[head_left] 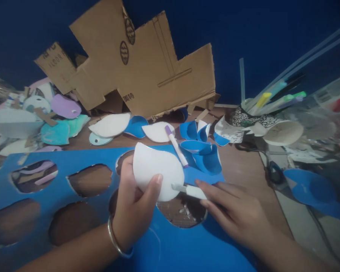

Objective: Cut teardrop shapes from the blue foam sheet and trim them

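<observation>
My left hand (138,204) grips a white foam cutout (155,168), rounded at one end and pointed at the upper left, with the thumb lying on its face. A craft knife (195,191) with a white handle is pinched in my right hand (235,207). Its blade tip touches or overlaps the cutout's lower right edge; I cannot tell how deep it goes. Beneath both hands lies a blue foam sheet (87,153) with several rounded holes. Small white scraps (184,211) show through the hole below the knife.
A purple-capped marker (177,147) lies behind the cutout, beside curled blue pieces (206,158). White pieces (110,124) line the back. Large cardboard (147,64) leans against the blue wall. Painted fish-like shapes (65,105) pile at left; a cup of markers (243,115) lies at right.
</observation>
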Demonstrator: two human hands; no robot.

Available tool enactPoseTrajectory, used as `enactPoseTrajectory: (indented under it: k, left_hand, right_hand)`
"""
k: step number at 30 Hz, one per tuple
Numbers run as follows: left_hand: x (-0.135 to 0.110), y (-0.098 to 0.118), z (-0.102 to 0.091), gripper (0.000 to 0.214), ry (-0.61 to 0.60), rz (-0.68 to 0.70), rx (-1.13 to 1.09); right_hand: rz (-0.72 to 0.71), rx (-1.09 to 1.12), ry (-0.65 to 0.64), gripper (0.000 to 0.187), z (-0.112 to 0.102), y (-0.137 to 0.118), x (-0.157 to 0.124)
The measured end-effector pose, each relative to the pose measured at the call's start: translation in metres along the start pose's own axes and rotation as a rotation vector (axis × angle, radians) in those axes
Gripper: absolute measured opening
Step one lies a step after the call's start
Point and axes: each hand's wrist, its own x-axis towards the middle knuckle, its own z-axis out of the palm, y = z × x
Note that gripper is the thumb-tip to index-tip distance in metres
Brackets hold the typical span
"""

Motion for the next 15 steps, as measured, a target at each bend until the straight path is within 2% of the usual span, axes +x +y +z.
enactPoseTrajectory:
  k: [10,15]
  left_hand:
    - [0.0001,-0.0011,-0.0003,0.041,0.007,-0.016,-0.036]
    - [-0.0004,0.0002,0.0001,0.037,-0.032,-0.054,-0.062]
  right_hand:
    - [0.016,0.002,0.001,0.031,-0.0003,0.0006,-0.0014]
    - [0.017,-0.010,-0.010,0.030,-0.0009,-0.0007,-0.0001]
